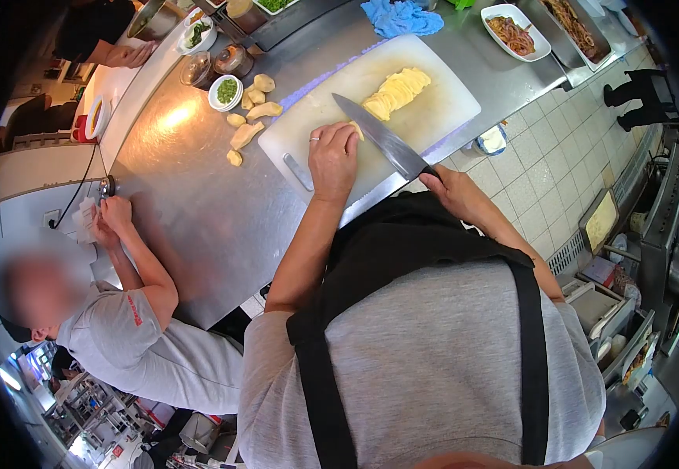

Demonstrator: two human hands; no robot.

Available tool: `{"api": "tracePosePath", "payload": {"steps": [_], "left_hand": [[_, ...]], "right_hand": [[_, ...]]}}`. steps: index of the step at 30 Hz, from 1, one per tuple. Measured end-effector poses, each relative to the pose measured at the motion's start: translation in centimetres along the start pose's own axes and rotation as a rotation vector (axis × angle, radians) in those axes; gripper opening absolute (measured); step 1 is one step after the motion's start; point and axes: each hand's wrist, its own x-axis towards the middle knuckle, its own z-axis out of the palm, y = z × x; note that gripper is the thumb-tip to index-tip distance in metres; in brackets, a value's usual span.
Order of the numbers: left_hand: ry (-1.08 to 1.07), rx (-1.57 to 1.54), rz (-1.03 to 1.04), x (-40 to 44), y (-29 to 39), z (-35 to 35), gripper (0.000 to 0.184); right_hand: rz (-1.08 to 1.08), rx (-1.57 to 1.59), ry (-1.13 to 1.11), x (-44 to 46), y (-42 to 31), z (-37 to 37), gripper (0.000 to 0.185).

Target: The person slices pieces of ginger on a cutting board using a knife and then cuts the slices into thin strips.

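Observation:
My right hand (458, 192) grips the black handle of a kitchen knife (386, 139), its broad blade slanting across the white cutting board (442, 125). My left hand (333, 160), with a ring on one finger, presses on the board with curled fingers around a pale yellow piece of ginger (358, 131), mostly hidden, beside the blade. On the knife's other side lies a row of overlapping yellow slices (396, 92). Several peeled ginger pieces (245, 134) rest on the steel counter, left of the board.
A white bowl of chopped green herbs (226, 91) and dark jars (234, 59) stand by the ginger. A blue cloth (402, 19) lies behind the board, a white dish of food (515, 33) at back right. On the left, a co-worker (132, 328) leans at the counter.

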Motion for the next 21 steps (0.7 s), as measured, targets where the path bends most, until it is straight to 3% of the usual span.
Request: {"api": "tracePosePath", "payload": {"steps": [13, 16, 19, 21], "left_hand": [[0.003, 0.011, 0.005, -0.2, -0.1, 0.2, 0.014], [-0.008, 0.010, -0.009, -0.1, 0.1, 0.2, 0.015], [-0.003, 0.015, 0.006, -0.1, 0.2, 0.1, 0.014], [0.006, 0.017, 0.014, 0.0, 0.3, 0.1, 0.014]], "right_hand": [[-0.042, -0.038, -0.012, -0.5, 0.5, -0.2, 0.048], [-0.015, 0.039, -0.033, 0.1, 0.5, 0.2, 0.048], [0.164, 0.089, -0.147, -0.7, -1.7, -1.0, 0.048], [0.114, 0.057, -0.141, -1.2, -1.1, -1.1, 0.048]]}}
